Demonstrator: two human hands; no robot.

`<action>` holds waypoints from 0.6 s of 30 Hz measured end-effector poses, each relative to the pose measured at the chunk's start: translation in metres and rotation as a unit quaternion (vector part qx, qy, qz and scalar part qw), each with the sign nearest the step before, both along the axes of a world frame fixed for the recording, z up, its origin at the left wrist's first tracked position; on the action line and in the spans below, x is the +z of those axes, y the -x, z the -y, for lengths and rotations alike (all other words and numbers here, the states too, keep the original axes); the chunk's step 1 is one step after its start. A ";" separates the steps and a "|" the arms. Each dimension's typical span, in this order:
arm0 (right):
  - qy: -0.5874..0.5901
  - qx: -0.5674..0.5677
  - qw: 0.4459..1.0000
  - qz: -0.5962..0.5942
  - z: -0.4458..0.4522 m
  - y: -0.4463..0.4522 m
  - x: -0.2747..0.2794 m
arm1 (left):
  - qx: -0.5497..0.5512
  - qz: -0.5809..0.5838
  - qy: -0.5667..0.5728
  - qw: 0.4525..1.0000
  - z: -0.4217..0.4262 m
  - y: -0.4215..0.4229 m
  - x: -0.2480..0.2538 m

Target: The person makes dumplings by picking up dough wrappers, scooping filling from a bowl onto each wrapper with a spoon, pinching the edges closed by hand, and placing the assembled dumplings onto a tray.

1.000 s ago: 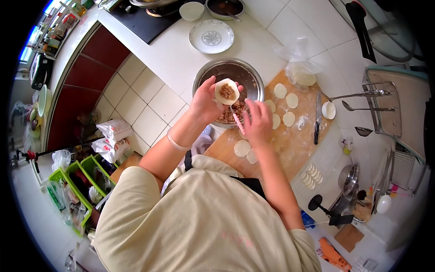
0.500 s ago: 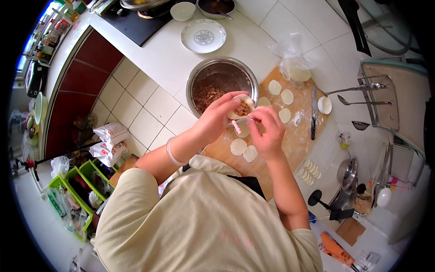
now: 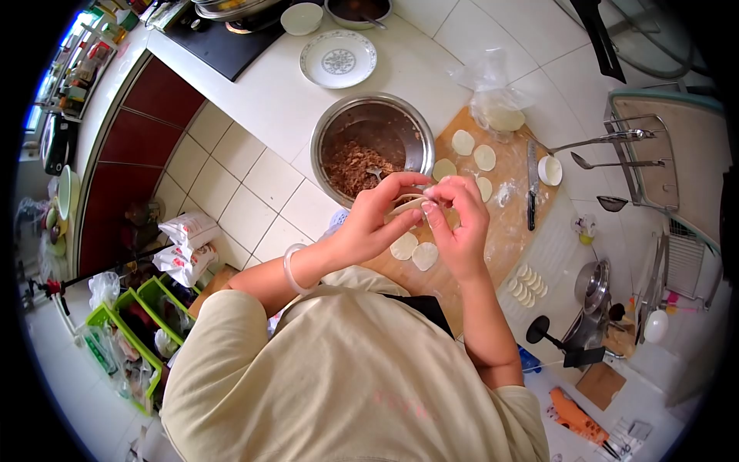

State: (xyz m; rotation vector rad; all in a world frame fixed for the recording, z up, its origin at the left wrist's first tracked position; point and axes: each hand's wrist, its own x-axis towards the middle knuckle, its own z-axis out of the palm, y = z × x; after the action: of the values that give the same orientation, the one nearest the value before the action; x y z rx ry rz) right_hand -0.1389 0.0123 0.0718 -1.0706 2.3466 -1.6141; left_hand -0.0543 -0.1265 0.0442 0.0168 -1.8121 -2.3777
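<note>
While both hands are meeting over the near rim of the bowl (image 3: 317, 146), a wrapper (image 3: 409, 205) is lying between them, its long axis slanting across from the left palm side up toward the right fingertips. Neither hand is clearly nearer, since both are touching it: the left hand (image 3: 379, 218) is cradling its left end and the right hand (image 3: 462, 225) is meeting its right end. The left thumb and forefinger are standing a little apart, with the wrapper filling the gap, while the right thumb and fingers are pinching close on the edge. Fingers are covering much of the wrapper, so how far its rim is joined cannot be told. Just beyond the left fingers, the filling (image 3: 350, 167) is sitting in the bowl, with a spoon (image 3: 375, 172) resting in it. Under and beside the right hand, the board (image 3: 493, 239) is bearing more flat rounds (image 3: 424, 256), some nearer the body and others beyond the hands. Farther right, a knife (image 3: 532, 185) is lying along the board, near a small dish (image 3: 550, 170). Past the board's right edge, folded dumplings (image 3: 527, 286) are lying in rows, and beyond the bowl a plate (image 3: 315, 75) is standing on the counter (image 3: 419, 69).
</note>
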 end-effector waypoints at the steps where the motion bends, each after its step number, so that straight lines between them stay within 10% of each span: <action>1: -0.005 0.018 0.998 -0.059 -0.003 0.002 -0.002 | 0.005 -0.015 0.014 1.000 0.000 0.000 0.001; 5: -0.023 0.011 0.982 -0.189 -0.006 -0.003 0.006 | -0.001 -0.040 0.078 0.996 0.004 -0.001 0.000; 8: 0.028 0.002 0.988 -0.154 -0.001 -0.005 0.016 | -0.015 -0.038 -0.141 0.989 0.000 -0.005 -0.007; 18: 0.074 0.017 0.993 -0.096 -0.011 -0.005 0.010 | -0.042 -0.039 -0.218 0.974 0.001 -0.006 -0.001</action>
State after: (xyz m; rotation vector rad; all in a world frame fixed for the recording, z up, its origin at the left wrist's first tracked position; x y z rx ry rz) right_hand -0.1343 0.0236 0.0818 -1.3426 2.3371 -1.7714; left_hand -0.0480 -0.1277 0.0430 -0.1044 -1.2489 -2.7416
